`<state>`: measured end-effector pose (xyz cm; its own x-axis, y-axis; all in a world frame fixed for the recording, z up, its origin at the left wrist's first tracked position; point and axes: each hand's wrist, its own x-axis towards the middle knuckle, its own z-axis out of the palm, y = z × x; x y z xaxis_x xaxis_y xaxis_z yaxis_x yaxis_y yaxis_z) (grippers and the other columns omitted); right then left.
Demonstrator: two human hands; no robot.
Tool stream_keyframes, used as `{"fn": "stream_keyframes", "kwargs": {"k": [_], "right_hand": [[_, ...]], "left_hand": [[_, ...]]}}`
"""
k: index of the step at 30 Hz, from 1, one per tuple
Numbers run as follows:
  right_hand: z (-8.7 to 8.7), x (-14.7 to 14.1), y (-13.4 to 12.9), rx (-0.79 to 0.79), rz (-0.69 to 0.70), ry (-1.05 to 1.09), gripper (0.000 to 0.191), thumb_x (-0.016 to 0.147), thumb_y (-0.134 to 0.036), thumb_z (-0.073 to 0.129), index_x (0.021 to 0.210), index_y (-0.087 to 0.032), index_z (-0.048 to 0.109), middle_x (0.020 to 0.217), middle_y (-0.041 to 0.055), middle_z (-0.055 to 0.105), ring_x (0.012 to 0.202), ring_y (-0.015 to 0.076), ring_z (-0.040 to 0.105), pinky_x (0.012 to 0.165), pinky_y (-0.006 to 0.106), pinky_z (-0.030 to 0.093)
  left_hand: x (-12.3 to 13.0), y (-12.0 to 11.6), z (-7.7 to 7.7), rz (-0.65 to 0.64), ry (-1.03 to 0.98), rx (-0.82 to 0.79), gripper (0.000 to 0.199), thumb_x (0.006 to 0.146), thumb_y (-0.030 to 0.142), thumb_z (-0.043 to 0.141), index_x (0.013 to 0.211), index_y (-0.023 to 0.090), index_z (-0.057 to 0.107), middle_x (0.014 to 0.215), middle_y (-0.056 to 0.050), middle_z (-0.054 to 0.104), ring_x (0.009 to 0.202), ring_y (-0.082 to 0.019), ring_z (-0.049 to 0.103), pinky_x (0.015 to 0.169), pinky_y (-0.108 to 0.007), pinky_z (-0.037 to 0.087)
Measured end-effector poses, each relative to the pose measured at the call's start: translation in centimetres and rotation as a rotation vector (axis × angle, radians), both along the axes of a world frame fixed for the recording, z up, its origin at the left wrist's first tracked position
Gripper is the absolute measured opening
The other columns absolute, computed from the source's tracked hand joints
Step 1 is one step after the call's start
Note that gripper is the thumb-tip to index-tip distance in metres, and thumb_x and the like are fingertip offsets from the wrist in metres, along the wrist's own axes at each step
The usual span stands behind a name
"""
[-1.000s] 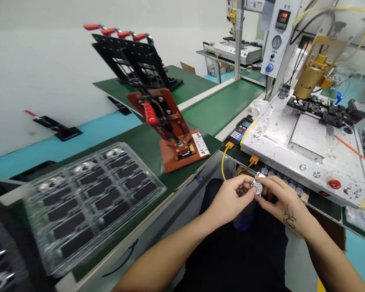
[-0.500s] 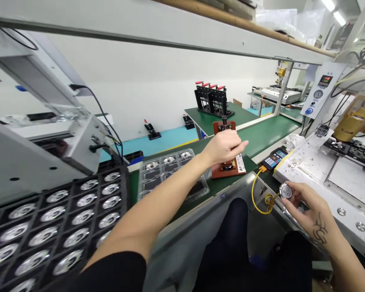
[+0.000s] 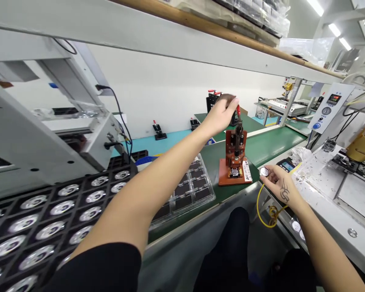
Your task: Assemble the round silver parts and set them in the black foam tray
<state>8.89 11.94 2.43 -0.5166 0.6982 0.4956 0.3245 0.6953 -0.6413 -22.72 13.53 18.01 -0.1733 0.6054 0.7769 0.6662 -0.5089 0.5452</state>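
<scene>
My left hand [image 3: 223,113] is closed on the red lever handle [image 3: 238,110] at the top of a reddish-brown toggle press [image 3: 236,142]. In the press's base lies a small round metal part [image 3: 235,172], below the plunger. Just right of the base, my right hand [image 3: 275,178] pinches a round silver disc [image 3: 264,172] between thumb and fingers. Under my left forearm is a clear plastic tray [image 3: 204,188] with square compartments.
A black tray [image 3: 56,219] of shiny round parts fills the lower left. On the right stand a white machine [image 3: 331,178], a control box [image 3: 331,107] and a looping yellow cable [image 3: 259,211]. A shelf beam [image 3: 200,50] crosses above.
My left hand has risen to the press handle and closed on it. My right hand has brought the disc up and left, close to the press. The camera view has shifted.
</scene>
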Motion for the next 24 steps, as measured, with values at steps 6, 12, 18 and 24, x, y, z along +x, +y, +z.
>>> {"fn": "stream_keyframes", "kwargs": {"k": [6, 12, 18, 24], "right_hand": [[-3.7, -1.5, 2.5, 0.018, 0.07, -0.075, 0.03, 0.097, -0.038, 0.068, 0.121, -0.02, 0.068, 0.085, 0.0007, 0.06, 0.073, 0.0185, 0.058, 0.071, 0.033, 0.05], [-4.8, -5.7, 4.8, 0.016, 0.106, -0.118, 0.028, 0.091, -0.035, 0.07, 0.114, -0.019, 0.071, 0.082, 0.0003, 0.057, 0.071, 0.0177, 0.056, 0.074, 0.032, 0.049], [-6.8, -6.6, 6.4, -0.061, 0.101, -0.143, 0.031, 0.091, -0.038, 0.071, 0.114, -0.017, 0.071, 0.086, 0.0014, 0.06, 0.068, 0.0161, 0.058, 0.07, 0.031, 0.051], [-8.3, -9.5, 8.3, -0.09, 0.193, -0.201, 0.032, 0.085, -0.036, 0.08, 0.112, -0.019, 0.077, 0.099, 0.0062, 0.066, 0.079, 0.019, 0.062, 0.081, 0.035, 0.056]], "left_hand": [[-1.5, -6.4, -11.7, -0.004, 0.131, -0.746, 0.026, 0.097, 0.037, 0.064, 0.095, 0.016, 0.079, 0.097, -0.013, 0.08, 0.087, -0.028, 0.073, 0.086, -0.04, 0.057], [1.8, -4.5, -18.8, -0.108, 0.158, -0.847, 0.018, 0.08, 0.026, 0.077, 0.094, 0.015, 0.081, 0.07, -0.004, 0.073, 0.067, -0.023, 0.068, 0.068, -0.03, 0.048], [2.1, -3.3, -19.8, -0.12, 0.152, -0.806, 0.018, 0.075, 0.024, 0.077, 0.09, 0.015, 0.077, 0.064, 0.001, 0.062, 0.065, -0.019, 0.058, 0.063, -0.027, 0.039], [-0.8, -7.4, -17.3, -0.113, 0.104, -0.811, 0.026, 0.077, 0.036, 0.077, 0.094, 0.017, 0.076, 0.06, 0.005, 0.055, 0.059, -0.014, 0.049, 0.059, -0.026, 0.036]]}}
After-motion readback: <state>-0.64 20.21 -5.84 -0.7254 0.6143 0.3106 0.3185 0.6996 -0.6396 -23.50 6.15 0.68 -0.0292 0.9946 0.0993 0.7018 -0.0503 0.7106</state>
